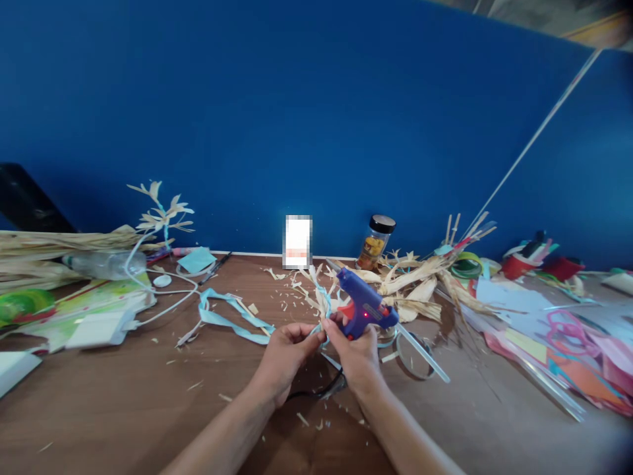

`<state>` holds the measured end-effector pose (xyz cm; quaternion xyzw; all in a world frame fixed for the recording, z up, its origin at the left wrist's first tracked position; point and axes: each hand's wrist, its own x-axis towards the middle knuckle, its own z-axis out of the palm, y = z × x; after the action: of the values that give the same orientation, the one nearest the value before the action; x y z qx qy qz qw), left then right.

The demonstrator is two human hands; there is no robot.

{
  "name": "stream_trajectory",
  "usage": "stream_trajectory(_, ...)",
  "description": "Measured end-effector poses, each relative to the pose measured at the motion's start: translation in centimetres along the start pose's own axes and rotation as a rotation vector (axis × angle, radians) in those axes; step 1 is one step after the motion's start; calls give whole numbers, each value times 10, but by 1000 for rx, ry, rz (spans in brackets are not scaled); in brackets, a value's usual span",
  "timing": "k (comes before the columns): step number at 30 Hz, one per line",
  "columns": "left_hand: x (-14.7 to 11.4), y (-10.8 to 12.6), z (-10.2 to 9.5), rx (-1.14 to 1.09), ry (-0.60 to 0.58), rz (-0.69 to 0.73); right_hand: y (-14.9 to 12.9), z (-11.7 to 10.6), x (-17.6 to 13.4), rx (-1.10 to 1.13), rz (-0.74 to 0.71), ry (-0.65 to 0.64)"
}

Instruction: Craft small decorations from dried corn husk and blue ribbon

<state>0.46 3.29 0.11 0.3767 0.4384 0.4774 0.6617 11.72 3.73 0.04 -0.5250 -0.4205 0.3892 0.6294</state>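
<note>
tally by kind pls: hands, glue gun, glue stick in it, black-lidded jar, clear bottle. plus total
Hands: 2 (left hand, right hand)
Glue gun: 1
Glue stick: 1
Jar: 1
Bottle: 1
Total: 6

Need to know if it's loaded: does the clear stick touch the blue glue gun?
Touching: the head view shows the clear stick jutting from the rear of the blue glue gun.
</note>
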Motion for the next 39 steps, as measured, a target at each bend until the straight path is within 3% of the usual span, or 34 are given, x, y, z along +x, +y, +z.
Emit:
stream_trajectory(9,0,2,-2,17,70,38,-6,-1,0,-51,-6,-38)
stream_trajectory(14,9,16,-18,128,224,142,-4,-8,3,-52,-4,-22)
stream_trajectory(18,15,29,-33,118,339,208,-10,-16,1,-12,-83,-229)
stream_trajectory(23,18,36,-44,117,389,271,-21,-19,-5,-24,-12,-477)
stream_trajectory(35,21,30,-49,220,426,345,-17,-15,-3,-82,95,-526)
stream_trajectory(39,21,29,-49,255,422,357,-16,-14,-3,-101,73,-528)
